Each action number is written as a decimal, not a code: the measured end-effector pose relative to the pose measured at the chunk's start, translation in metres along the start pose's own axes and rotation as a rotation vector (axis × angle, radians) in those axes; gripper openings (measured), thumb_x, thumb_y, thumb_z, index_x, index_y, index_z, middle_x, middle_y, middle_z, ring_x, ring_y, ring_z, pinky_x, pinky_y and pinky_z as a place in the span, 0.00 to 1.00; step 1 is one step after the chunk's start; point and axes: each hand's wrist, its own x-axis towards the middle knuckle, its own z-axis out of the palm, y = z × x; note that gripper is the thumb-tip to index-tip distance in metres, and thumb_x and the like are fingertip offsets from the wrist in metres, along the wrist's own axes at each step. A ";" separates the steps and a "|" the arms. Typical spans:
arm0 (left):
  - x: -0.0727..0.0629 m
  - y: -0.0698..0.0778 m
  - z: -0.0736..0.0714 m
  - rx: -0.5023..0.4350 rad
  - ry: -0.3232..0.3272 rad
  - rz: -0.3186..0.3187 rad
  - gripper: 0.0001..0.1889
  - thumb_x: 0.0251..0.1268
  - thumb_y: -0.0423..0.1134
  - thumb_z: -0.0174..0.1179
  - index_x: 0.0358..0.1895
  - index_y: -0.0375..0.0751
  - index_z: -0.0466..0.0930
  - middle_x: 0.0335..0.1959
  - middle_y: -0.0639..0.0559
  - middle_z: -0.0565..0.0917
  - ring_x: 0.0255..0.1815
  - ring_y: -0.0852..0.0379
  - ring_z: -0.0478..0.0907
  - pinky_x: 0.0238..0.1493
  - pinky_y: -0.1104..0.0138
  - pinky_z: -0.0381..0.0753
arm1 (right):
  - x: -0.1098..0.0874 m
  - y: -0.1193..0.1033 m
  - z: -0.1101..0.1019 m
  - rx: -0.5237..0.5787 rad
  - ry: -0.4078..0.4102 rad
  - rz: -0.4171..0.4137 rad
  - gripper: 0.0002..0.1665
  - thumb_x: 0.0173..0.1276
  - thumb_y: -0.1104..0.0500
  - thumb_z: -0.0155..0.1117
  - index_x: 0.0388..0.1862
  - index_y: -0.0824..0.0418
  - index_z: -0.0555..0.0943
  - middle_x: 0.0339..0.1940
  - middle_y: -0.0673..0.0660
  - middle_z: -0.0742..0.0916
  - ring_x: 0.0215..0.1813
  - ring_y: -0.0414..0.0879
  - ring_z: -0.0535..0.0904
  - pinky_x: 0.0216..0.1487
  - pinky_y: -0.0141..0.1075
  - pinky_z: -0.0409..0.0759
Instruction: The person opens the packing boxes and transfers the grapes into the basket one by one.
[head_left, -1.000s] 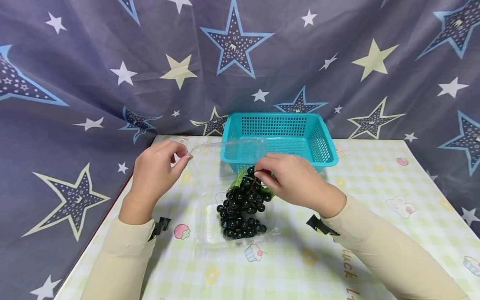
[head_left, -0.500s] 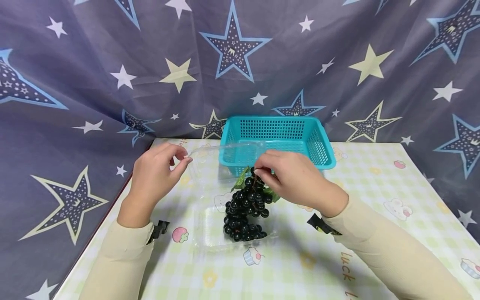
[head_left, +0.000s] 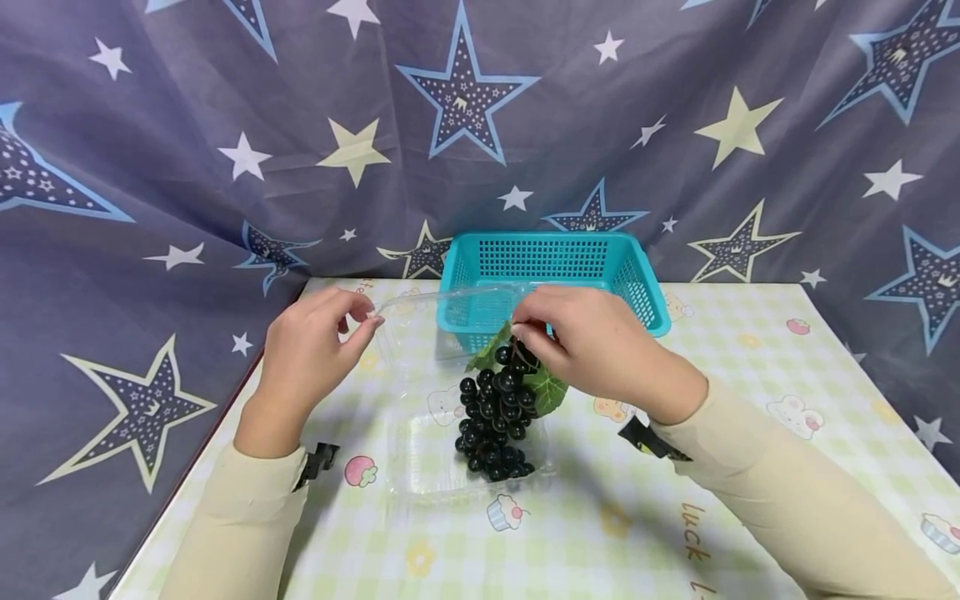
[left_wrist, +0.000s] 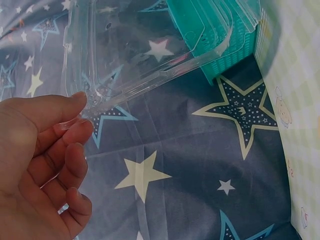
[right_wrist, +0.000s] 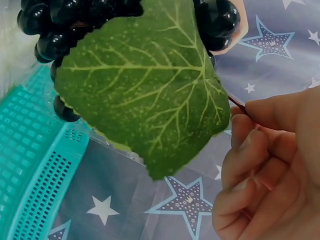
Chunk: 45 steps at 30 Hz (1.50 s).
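My right hand (head_left: 588, 337) pinches the thin stem of a bunch of black grapes (head_left: 495, 417), which hangs down over a clear plastic clamshell box (head_left: 423, 454). Green leaves (head_left: 546, 390) spread out near the top of the bunch. One leaf (right_wrist: 145, 85) fills much of the right wrist view, and the brown stem (right_wrist: 237, 103) runs between thumb and forefinger. My left hand (head_left: 315, 350) pinches the corner of the box's raised clear lid (head_left: 457, 292). In the left wrist view, thumb and forefinger meet on that lid corner (left_wrist: 95, 102).
A turquoise mesh basket (head_left: 637, 300) stands behind the box, partly seen through the lid. Beneath everything lies a green checked tablecloth (head_left: 570, 550) with cartoon prints. Dark cloth with stars (head_left: 570, 100) hangs behind the table and along both sides.
My right hand has risen slightly and moved a little to the right with the grapes. The bunch hangs straighter, with its leaf more exposed. My left hand still holds the lid up.
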 end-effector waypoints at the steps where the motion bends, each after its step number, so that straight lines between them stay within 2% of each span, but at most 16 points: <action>1: 0.000 0.000 0.000 0.000 0.001 0.000 0.06 0.60 0.42 0.73 0.36 0.46 0.85 0.29 0.56 0.85 0.28 0.58 0.77 0.28 0.60 0.73 | 0.001 0.000 -0.001 0.000 0.002 0.000 0.08 0.78 0.55 0.59 0.40 0.49 0.86 0.32 0.42 0.83 0.29 0.36 0.71 0.31 0.35 0.73; 22: -0.001 -0.003 -0.004 0.012 0.009 0.007 0.06 0.61 0.41 0.69 0.32 0.47 0.82 0.26 0.56 0.80 0.26 0.58 0.73 0.26 0.60 0.69 | 0.004 0.005 -0.029 -0.008 0.102 -0.006 0.07 0.77 0.57 0.61 0.41 0.52 0.86 0.33 0.44 0.84 0.29 0.37 0.71 0.33 0.36 0.72; 32: 0.000 -0.003 -0.004 0.008 0.009 0.009 0.05 0.60 0.41 0.69 0.32 0.47 0.82 0.26 0.56 0.80 0.26 0.58 0.72 0.26 0.60 0.69 | 0.005 0.010 -0.039 -0.053 0.132 0.036 0.06 0.76 0.56 0.62 0.40 0.52 0.86 0.33 0.44 0.84 0.28 0.38 0.72 0.32 0.38 0.72; 45: -0.001 -0.003 -0.003 0.005 0.000 0.004 0.05 0.60 0.41 0.69 0.32 0.48 0.81 0.26 0.57 0.79 0.25 0.59 0.72 0.26 0.60 0.69 | 0.005 0.016 -0.052 -0.080 0.133 0.077 0.06 0.77 0.56 0.62 0.41 0.52 0.86 0.34 0.45 0.85 0.27 0.39 0.72 0.34 0.38 0.71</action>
